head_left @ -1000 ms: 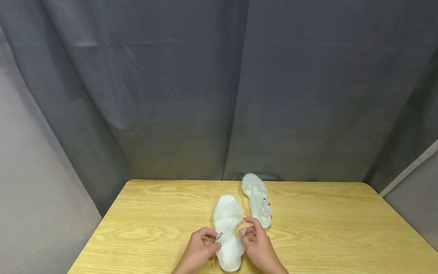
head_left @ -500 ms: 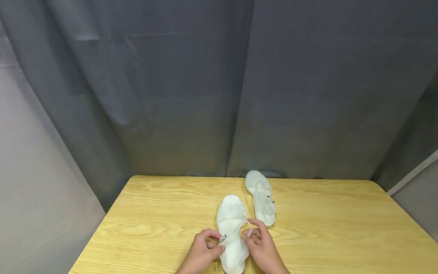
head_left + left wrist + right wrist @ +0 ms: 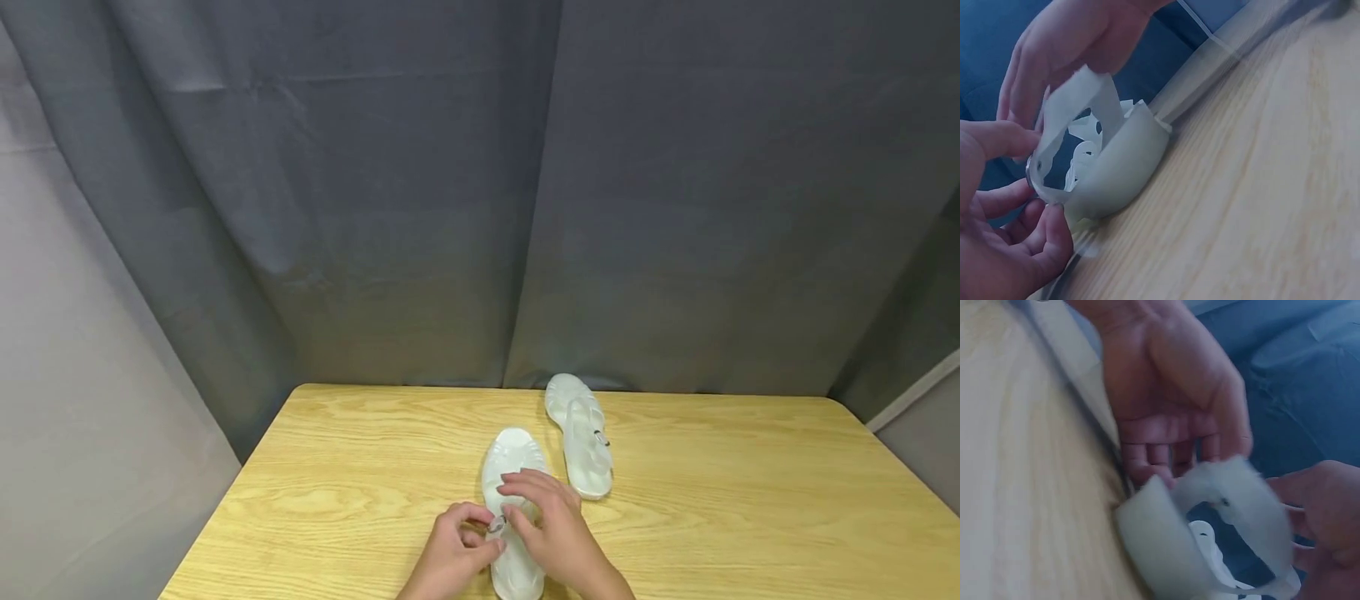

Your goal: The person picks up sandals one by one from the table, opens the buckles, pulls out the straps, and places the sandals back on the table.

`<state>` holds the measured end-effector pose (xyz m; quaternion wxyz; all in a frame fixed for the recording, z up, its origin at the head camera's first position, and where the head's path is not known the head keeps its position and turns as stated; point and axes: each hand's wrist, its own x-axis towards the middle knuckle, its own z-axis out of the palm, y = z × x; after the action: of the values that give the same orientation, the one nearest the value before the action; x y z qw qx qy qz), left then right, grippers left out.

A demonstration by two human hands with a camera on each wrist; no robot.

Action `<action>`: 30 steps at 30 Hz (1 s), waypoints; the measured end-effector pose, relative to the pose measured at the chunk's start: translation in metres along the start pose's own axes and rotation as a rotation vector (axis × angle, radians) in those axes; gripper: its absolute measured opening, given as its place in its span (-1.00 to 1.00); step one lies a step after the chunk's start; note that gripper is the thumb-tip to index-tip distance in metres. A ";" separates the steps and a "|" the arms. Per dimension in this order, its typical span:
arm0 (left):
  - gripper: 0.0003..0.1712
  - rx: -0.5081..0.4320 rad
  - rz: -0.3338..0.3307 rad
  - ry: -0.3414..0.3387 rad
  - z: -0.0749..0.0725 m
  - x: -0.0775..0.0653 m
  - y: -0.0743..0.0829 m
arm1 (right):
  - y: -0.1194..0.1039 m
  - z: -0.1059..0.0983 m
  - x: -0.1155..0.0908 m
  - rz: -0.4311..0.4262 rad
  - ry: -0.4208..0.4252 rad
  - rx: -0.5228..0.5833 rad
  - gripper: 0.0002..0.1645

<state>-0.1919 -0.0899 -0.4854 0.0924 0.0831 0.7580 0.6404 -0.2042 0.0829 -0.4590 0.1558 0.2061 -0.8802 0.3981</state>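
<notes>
A whitish, translucent jelly sandal [image 3: 513, 450] lies toe away at the table's near side. At its left side my left hand [image 3: 453, 550] pinches the small metal buckle [image 3: 497, 524] between finger and thumb. My right hand [image 3: 557, 533] reaches over the sandal, its thumb tip beside the buckle and its other fingers stretched above. It appears to hold the ankle strap, though the grip is partly hidden. In the left wrist view the strap [image 3: 1072, 94] rises from the sandal's heel [image 3: 1125, 162] in a loop toward the buckle.
A matching sandal [image 3: 567, 402], its buckle fastened to the right side, lies further back. The wooden table [image 3: 360, 467] ends at a grey curtain [image 3: 405, 208] behind, with paler cloth [image 3: 97, 375] at the left.
The right hand has moved left from the sandal's right side to beside the buckle, bringing the strap across. The left hand keeps hold of the buckle. The view has shifted slightly.
</notes>
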 end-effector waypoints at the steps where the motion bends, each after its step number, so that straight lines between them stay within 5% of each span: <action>1: -0.64 -0.009 0.003 -0.003 -0.001 0.000 0.000 | -0.001 0.001 0.000 -0.016 -0.038 -0.024 -0.81; 9: -0.65 -0.137 -0.040 -0.028 -0.011 0.007 -0.010 | 0.003 0.003 -0.002 0.077 -0.199 -0.063 -0.88; 14: -0.80 -0.219 -0.106 -0.055 -0.014 0.007 -0.013 | 0.007 0.004 -0.003 0.112 -0.224 -0.048 -0.86; 30: -0.87 -0.479 -0.086 -0.127 -0.016 0.004 -0.026 | 0.009 0.005 -0.005 0.147 -0.262 -0.005 -0.83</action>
<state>-0.2003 -0.1084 -0.5084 0.1838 0.0665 0.5802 0.7907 -0.2047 0.0861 -0.4705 0.0104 0.1910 -0.9068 0.3758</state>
